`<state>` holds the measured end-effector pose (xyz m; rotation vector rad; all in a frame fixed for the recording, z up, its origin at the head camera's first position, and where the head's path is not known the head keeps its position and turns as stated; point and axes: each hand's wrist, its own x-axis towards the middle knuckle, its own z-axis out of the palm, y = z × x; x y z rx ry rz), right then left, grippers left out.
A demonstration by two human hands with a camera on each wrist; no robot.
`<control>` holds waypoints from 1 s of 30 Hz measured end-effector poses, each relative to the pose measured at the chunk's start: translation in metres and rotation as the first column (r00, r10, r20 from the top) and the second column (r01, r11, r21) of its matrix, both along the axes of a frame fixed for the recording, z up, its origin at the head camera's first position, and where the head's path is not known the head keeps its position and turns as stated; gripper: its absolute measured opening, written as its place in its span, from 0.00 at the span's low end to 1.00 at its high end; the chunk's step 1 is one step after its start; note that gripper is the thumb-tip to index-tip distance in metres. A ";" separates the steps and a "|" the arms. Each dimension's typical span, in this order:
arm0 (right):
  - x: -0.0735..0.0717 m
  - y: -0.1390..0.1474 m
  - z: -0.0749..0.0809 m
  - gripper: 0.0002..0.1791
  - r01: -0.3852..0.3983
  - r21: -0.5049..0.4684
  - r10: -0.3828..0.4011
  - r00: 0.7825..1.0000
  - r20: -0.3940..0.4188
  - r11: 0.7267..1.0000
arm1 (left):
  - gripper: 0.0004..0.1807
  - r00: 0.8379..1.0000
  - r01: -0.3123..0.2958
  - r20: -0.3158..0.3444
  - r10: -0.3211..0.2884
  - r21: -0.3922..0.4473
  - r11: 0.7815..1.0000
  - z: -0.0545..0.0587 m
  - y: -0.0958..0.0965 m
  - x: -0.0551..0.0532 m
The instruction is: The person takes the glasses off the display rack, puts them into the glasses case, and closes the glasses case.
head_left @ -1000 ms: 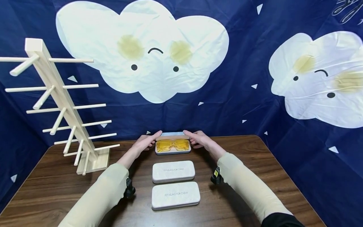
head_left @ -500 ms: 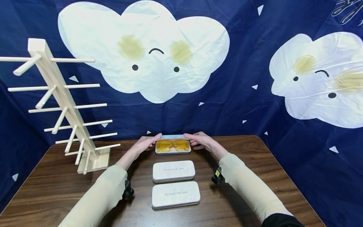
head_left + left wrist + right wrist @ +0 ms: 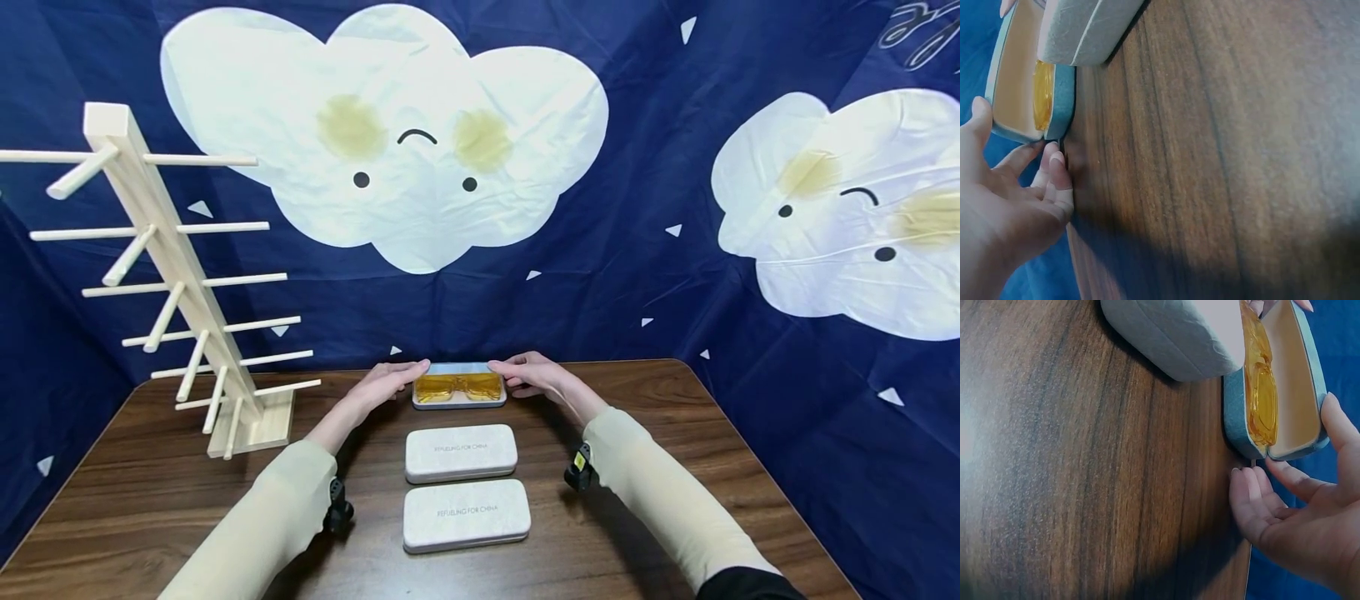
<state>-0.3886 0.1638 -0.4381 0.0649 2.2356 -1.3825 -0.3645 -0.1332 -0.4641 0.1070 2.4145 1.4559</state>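
Note:
An open glasses case (image 3: 459, 406) lies at the table's back edge with yellow-tinted glasses (image 3: 459, 387) inside. Its lid (image 3: 459, 367) is partly raised and tilts forward over them; its tan lining (image 3: 1016, 81) shows in the left wrist view. At the case's left end is my left hand (image 3: 381, 384), the thumb pressing the outer edge of the lid and the forefinger at the hinge corner. My right hand (image 3: 538, 376) mirrors it at the right end. Two closed white cases, a middle one (image 3: 461, 454) and a front one (image 3: 467, 515), lie nearer me.
A wooden rack (image 3: 176, 258) with several pegs stands at the left of the brown table (image 3: 660, 442). A dark blue curtain (image 3: 637, 250) with cloud prints hangs right behind the table's back edge.
The lid has swung forward and down toward the glasses, my thumbs moving down with it. Its outer face now shows from above. The closed cases stay put.

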 end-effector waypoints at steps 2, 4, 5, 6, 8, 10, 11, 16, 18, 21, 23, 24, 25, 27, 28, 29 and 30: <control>0.001 0.000 0.000 0.38 -0.007 0.002 0.007 1.000 -0.008 1.000 | 0.41 1.000 0.014 -0.021 -0.014 -0.012 1.000 -0.001 -0.001 0.000; 0.002 -0.001 -0.001 0.37 -0.012 0.003 0.012 1.000 -0.016 1.000 | 0.43 0.999 0.023 -0.044 -0.023 -0.020 1.000 -0.003 -0.001 0.001; 0.003 -0.001 -0.001 0.36 -0.013 0.005 0.013 1.000 -0.021 1.000 | 0.43 0.998 0.025 -0.053 -0.026 -0.022 0.999 -0.003 -0.001 0.002; 0.003 -0.001 -0.002 0.36 -0.014 0.005 0.015 1.000 -0.026 1.000 | 0.44 0.998 0.030 -0.060 -0.031 -0.021 0.999 -0.004 -0.001 0.002; 0.003 0.000 -0.003 0.35 -0.019 0.008 0.019 0.999 -0.043 1.000 | 0.45 0.997 0.029 -0.071 -0.030 -0.024 0.999 -0.005 -0.001 0.003; 0.004 0.000 -0.004 0.35 -0.022 0.014 0.023 0.998 -0.058 1.000 | 0.45 0.996 0.030 -0.085 -0.034 -0.039 0.999 -0.005 -0.001 0.004; 0.005 0.000 -0.004 0.34 -0.025 0.016 0.026 0.997 -0.067 1.000 | 0.45 0.995 0.030 -0.089 -0.034 -0.047 0.998 -0.006 -0.002 0.005; 0.006 -0.001 -0.006 0.34 -0.048 0.030 0.051 0.993 -0.106 0.998 | 0.46 0.994 0.026 -0.106 -0.036 -0.090 0.996 -0.006 -0.004 0.005; 0.005 0.000 -0.007 0.35 -0.053 0.032 0.056 0.992 -0.112 0.998 | 0.47 0.994 0.019 -0.104 -0.030 -0.108 0.994 -0.006 -0.004 0.006; 0.006 0.000 -0.007 0.37 -0.061 0.031 0.065 0.991 -0.118 0.998 | 0.48 0.995 0.010 -0.092 -0.023 -0.141 0.990 -0.005 -0.006 0.007; 0.007 0.001 -0.007 0.38 -0.067 0.027 0.070 0.990 -0.121 0.997 | 0.49 0.997 0.005 -0.079 -0.017 -0.157 0.988 -0.005 -0.006 0.008; 0.008 0.001 -0.007 0.39 -0.069 0.027 0.072 0.990 -0.124 0.997 | 0.49 0.997 0.005 -0.074 -0.017 -0.162 0.987 -0.005 -0.007 0.008; 0.009 0.002 -0.007 0.39 -0.072 0.027 0.075 0.989 -0.127 0.997 | 0.49 0.997 0.007 -0.072 -0.019 -0.164 0.986 -0.005 -0.007 0.008; 0.009 0.002 -0.008 0.40 -0.071 0.026 0.073 0.988 -0.137 0.997 | 0.50 0.997 0.012 -0.078 -0.026 -0.171 0.985 -0.006 -0.008 0.008; 0.010 0.003 -0.009 0.40 -0.074 0.024 0.077 0.986 -0.146 0.997 | 0.50 0.996 0.016 -0.084 -0.031 -0.173 0.985 -0.007 -0.008 0.008; 0.011 0.003 -0.010 0.40 -0.076 0.027 0.080 0.984 -0.157 0.997 | 0.49 0.995 0.022 -0.096 -0.040 -0.181 0.983 -0.007 -0.008 0.008; 0.012 0.003 -0.011 0.40 -0.088 0.038 0.094 0.980 -0.178 0.995 | 0.49 0.993 0.026 -0.110 -0.047 -0.187 0.982 -0.008 -0.008 0.008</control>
